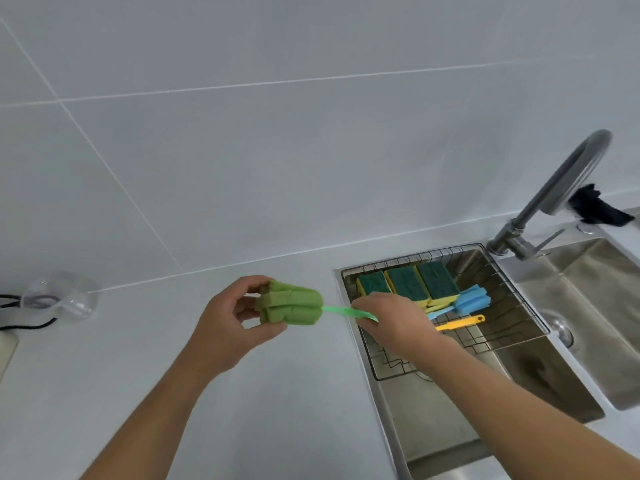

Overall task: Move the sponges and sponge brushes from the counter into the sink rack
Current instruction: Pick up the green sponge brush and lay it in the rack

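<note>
A green sponge brush is held above the counter, just left of the sink. My left hand grips its foam head between thumb and fingers. My right hand grips its green handle at the rack's left edge. The wire sink rack hangs in the left basin. Inside it three yellow sponges with green scouring tops stand in a row. A blue sponge brush and a yellow brush handle lie in front of them.
A grey faucet arches over the divider between the two steel basins, with a dark cloth behind it. At the far left a clear suction holder and black cables sit on the white counter by the tiled wall.
</note>
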Motion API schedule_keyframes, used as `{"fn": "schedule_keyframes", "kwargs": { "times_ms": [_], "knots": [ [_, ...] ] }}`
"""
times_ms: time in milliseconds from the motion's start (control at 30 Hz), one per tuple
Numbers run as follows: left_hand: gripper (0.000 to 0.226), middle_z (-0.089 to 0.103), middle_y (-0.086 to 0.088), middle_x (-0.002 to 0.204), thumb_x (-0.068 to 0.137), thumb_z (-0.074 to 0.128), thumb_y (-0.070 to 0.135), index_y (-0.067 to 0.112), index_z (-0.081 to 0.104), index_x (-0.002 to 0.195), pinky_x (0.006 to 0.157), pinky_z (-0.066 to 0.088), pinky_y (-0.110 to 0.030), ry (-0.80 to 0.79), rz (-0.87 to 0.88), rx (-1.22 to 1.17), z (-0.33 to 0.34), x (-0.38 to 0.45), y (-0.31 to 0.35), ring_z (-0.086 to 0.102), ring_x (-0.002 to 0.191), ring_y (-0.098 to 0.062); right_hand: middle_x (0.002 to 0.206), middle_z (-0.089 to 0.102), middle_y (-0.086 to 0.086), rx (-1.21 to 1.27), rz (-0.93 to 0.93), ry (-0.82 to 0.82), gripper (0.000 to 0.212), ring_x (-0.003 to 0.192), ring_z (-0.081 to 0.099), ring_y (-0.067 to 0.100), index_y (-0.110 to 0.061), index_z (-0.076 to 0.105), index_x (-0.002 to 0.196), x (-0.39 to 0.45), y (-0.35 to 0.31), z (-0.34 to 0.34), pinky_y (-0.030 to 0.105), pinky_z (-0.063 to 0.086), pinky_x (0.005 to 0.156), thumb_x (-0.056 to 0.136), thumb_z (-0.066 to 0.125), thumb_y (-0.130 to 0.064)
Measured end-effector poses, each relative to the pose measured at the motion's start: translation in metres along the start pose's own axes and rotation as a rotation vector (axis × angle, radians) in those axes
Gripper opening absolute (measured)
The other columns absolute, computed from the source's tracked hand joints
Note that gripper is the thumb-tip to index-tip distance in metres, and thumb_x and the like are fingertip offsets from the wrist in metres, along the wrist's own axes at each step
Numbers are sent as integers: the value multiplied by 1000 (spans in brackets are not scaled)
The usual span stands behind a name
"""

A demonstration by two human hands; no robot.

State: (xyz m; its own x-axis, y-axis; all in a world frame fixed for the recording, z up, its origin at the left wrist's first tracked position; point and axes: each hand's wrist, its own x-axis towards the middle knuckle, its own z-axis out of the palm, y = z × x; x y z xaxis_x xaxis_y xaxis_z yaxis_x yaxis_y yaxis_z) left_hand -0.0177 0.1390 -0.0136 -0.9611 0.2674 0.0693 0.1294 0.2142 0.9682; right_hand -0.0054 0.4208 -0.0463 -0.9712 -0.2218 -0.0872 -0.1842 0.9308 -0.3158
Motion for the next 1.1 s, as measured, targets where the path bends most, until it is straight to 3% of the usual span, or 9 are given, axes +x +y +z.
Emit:
{"fn": "schedule_keyframes", "kwargs": {
  "times_ms": [100, 233, 367, 533, 700, 800, 900, 1000, 1100],
  "knots": [
    [62, 68, 12, 106, 53, 88, 32, 41, 65, 109, 80, 57, -20, -3, -39, -66, 20, -16, 3, 71, 95, -17, 96, 66, -2, 6, 17, 2, 20, 80, 60, 17, -26, 65, 115, -28, 3, 1, 28, 46, 62, 97, 57, -30],
    [68, 69, 13, 104, 49, 89, 26, 41, 65, 110, 72, 56, -19, 30, -109, -237, 47, -33, 4, 72, 92, -14, 102, 68, -3, 61, 53, 23, 21, 90, 62, 19, -26, 65, 117, -56, 9, -1, 32, 54, 74, 97, 57, -27],
    [54, 73, 7, 107, 53, 85, 26, 34, 68, 105, 72, 56, -18, 93, -148, -355, 70, -39, 8, 72, 95, -14, 107, 68, -5, 91, 72, 46, 27, 95, 61, 17, -27, 64, 123, -76, 13, 2, 30, 52, 79, 98, 57, -27],
    [42, 74, 3, 100, 61, 82, 17, 21, 68, 100, 84, 58, -39, 170, -165, -382, 93, -38, 18, 72, 91, -13, 104, 66, -8, 134, 113, 58, 29, 89, 58, 11, -30, 62, 126, -96, 17, 8, 26, 49, 76, 97, 57, -31],
    [37, 74, 8, 89, 54, 82, 32, 35, 68, 88, 65, 55, -18, 154, -36, -277, 107, -32, 41, 70, 78, -7, 115, 67, -7, 245, 185, 71, 37, 100, 60, 11, -28, 61, 130, -110, 16, -6, 29, 52, 88, 94, 61, -37],
    [39, 72, 11, 92, 57, 81, 35, 39, 65, 92, 65, 56, -19, 129, 40, -153, 117, -30, 55, 71, 80, -10, 104, 68, -11, 449, 300, 199, 39, 92, 62, 5, -28, 61, 131, -119, 15, -26, 20, 51, 81, 93, 62, -38],
    [44, 69, 17, 99, 62, 80, 35, 41, 61, 101, 72, 56, -19, 83, 174, 52, 133, -30, 66, 69, 89, -12, 87, 73, -4, 874, 363, 328, 18, 83, 69, 9, -34, 68, 110, -123, 7, -54, 20, 58, 74, 93, 64, -33],
    [49, 67, 15, 101, 67, 83, 28, 31, 60, 110, 75, 54, -20, 40, 309, 189, 151, -29, 74, 66, 94, -13, 89, 77, -1, 1240, 341, 292, 16, 84, 73, 14, -29, 71, 108, -125, 0, -78, 27, 61, 74, 95, 61, -30],
    [52, 66, 9, 104, 69, 85, 26, 24, 59, 114, 78, 54, -20, -6, 385, 247, 167, -28, 79, 64, 95, -12, 96, 77, 0, 1243, 307, 204, 23, 90, 74, 15, -31, 67, 112, -127, 4, -90, 32, 62, 80, 91, 67, -37]
  ]
}}
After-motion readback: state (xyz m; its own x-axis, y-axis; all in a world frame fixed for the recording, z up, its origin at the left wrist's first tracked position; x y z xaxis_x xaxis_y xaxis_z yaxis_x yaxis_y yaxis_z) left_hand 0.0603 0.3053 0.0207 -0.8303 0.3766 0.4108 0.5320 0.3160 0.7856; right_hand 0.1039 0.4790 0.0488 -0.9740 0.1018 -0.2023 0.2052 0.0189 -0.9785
